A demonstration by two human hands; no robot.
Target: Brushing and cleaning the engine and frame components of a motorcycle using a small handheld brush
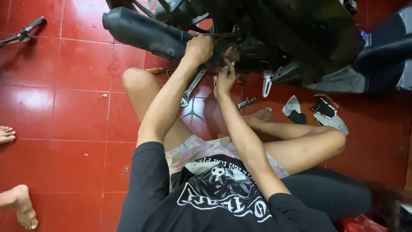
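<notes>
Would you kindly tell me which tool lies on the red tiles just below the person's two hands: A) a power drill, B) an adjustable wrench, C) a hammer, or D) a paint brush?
B: an adjustable wrench, silvery with its open jaw end toward the person, lies on the red tiled floor below the left hand and right hand, which reach into the motorcycle's underside.

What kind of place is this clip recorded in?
Probably a home or small informal repair spot. A person sits on a red tiled floor working under a scooter beside its black exhaust muffler; a wrench and loose parts lie around, and another person's bare feet are nearby.
</notes>
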